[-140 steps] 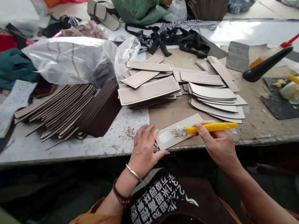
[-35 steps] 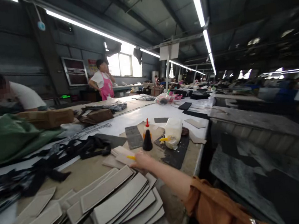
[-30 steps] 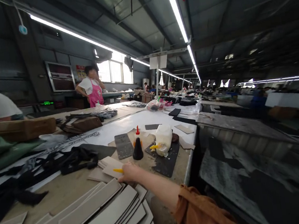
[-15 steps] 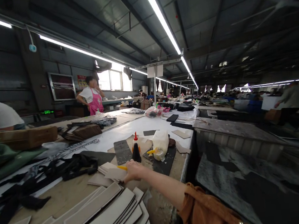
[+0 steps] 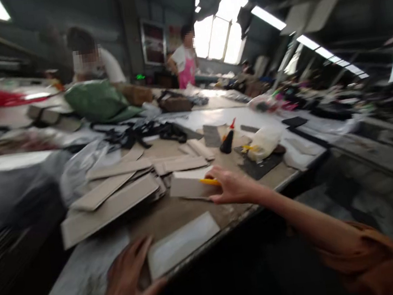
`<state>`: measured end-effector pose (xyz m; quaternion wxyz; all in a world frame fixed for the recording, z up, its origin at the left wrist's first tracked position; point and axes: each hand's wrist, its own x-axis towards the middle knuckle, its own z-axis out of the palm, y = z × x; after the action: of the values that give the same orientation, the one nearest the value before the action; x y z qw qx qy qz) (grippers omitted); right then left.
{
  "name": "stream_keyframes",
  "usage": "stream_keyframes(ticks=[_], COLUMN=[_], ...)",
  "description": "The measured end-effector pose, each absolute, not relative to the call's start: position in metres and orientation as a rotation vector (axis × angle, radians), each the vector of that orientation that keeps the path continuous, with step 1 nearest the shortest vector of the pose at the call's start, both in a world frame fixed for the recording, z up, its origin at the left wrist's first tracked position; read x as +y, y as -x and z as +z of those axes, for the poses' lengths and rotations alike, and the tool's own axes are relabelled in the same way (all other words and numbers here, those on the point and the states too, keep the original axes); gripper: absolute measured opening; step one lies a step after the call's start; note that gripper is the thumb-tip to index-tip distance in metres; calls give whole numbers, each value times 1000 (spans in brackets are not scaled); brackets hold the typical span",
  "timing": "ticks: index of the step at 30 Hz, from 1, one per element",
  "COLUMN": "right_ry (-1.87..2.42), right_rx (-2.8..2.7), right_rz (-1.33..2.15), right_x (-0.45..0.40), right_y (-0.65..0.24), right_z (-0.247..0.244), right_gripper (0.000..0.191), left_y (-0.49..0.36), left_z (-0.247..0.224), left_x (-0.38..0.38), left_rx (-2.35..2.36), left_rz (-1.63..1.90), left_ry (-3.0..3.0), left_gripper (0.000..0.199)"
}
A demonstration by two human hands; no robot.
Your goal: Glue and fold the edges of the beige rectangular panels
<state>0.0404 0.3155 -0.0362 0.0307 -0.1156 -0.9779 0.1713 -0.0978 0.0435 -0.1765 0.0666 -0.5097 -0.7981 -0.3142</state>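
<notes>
A thin yellow stick-like tool is pinched in my right hand. The same hand is at the right end of a beige rectangular panel; blur hides whether the fingers grip it too. My left hand is at the table's front edge, thumb and fingers apart. It is around the left end of a pale, shiny-topped panel lying near the edge, and I cannot tell if it touches. Loosely stacked beige panels lie beyond my left hand.
Behind my right hand stand a dark bottle with a red tip and a whitish plastic container on a dark sheet. Black straps and a green bag lie farther back. Two people stand across the table.
The view has swung left and down. My left hand has come into view at the table edge. My right hand, still with the yellow tool, is now nearer, at a beige panel.
</notes>
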Motion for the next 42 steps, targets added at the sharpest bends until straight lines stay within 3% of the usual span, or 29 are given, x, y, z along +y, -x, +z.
stream_keyframes(ticks=[4,10,42], right_ry=[113,-111,-325], right_rx=[-3142,-3274,-3438], right_rz=[517,501,443], right_x=[304,287,269], right_y=[-49,-49,-13], right_z=[-66,-95,-103], right_gripper=[37,37,34], left_y=[86,90,89], left_z=[-170,-166,-167], left_x=[19,24,24], left_rx=[-2665,-2645,-2629], left_rz=[-1000,-1075,-1114], left_ry=[1550,1535,1537], left_gripper=[66,60,59])
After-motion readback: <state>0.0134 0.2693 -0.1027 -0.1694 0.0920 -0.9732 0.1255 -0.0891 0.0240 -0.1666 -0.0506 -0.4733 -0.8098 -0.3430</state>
